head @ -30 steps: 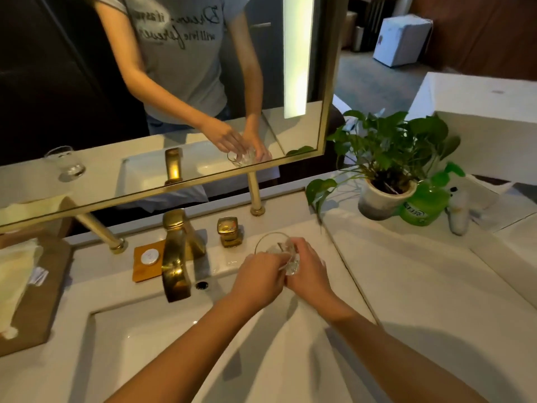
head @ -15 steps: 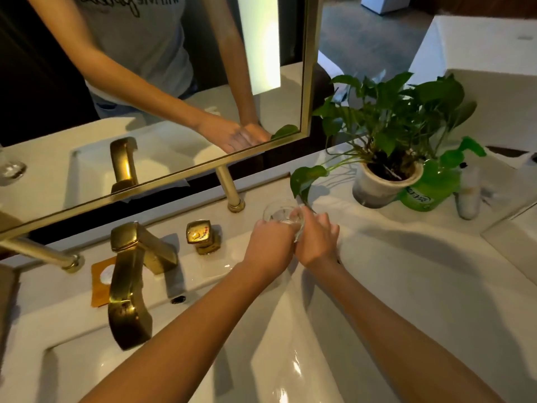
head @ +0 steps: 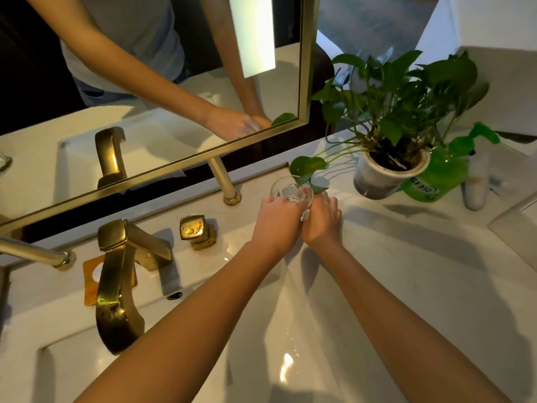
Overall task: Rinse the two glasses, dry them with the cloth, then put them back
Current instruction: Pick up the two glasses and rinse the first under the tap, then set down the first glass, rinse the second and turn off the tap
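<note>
Both hands, left hand (head: 276, 219) and right hand (head: 321, 218), wrap fingers around one glass (head: 290, 190) just right of the tap (head: 122, 283). Looks like putting back; next, set it upright gently.

Both my hands on glass (head: 291, 191), held over back right corner of sink (head: 305, 330), by counter (head: 436, 271). L hand (head: 276, 221) wraps its side, R hand (head: 321, 218) cups other side. Glass upright-ish, rim away from me, plant (head: 401, 91) leaf touching rim. Gold tap (head: 116, 286) & knob (head: 195, 230) to left. Mirror (head: 162, 91) shows my arms. Green bottle (head: 436, 175) beside plant pot.
</note>
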`<state>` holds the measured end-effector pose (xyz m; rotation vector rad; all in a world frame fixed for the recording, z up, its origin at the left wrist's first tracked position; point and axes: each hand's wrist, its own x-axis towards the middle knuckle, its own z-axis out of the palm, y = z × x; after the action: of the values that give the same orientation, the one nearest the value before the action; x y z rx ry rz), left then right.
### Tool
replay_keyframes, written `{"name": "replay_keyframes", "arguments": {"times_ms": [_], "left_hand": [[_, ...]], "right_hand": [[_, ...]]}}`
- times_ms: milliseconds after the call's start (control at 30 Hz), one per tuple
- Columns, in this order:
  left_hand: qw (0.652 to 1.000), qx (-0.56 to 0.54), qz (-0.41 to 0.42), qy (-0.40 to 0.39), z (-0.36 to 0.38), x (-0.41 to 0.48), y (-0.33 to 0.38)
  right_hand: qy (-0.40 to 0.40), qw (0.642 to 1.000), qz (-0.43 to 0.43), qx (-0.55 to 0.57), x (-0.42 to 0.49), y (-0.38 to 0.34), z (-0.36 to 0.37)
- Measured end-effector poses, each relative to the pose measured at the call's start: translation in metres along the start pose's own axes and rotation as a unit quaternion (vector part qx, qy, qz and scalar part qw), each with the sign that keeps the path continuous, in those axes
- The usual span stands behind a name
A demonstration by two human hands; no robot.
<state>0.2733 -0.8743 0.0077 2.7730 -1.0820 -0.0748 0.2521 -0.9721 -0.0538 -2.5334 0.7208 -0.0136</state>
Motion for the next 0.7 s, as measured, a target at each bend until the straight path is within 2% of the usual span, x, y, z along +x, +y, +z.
{"name": "replay_keyframes", "arguments": {"times_ms": [200, 400, 567, 700], "left_hand": [[1.000, -0.006, -0.007, 0.007, -0.001, -0.002, 0.004], [0.991, -0.129, -0.016, 0.032, 0.000, -0.022, 0.014], [0.992, -0.120, -0.024, 0.031, 0.002, -0.068, 0.010], [0.996, -0.032, -0.067, -0.054, 0.009, -0.122, 0.004]], "right_hand": [[0.001, 1.000, -0.005, -0.007, -0.002, 0.001, 0.000], [-0.017, 0.999, -0.039, 0.024, -0.009, 0.011, -0.006], [-0.024, 0.996, -0.077, 0.046, -0.047, 0.023, -0.029], [-0.054, 0.990, -0.125, -0.045, -0.087, 0.031, -0.036]]}}
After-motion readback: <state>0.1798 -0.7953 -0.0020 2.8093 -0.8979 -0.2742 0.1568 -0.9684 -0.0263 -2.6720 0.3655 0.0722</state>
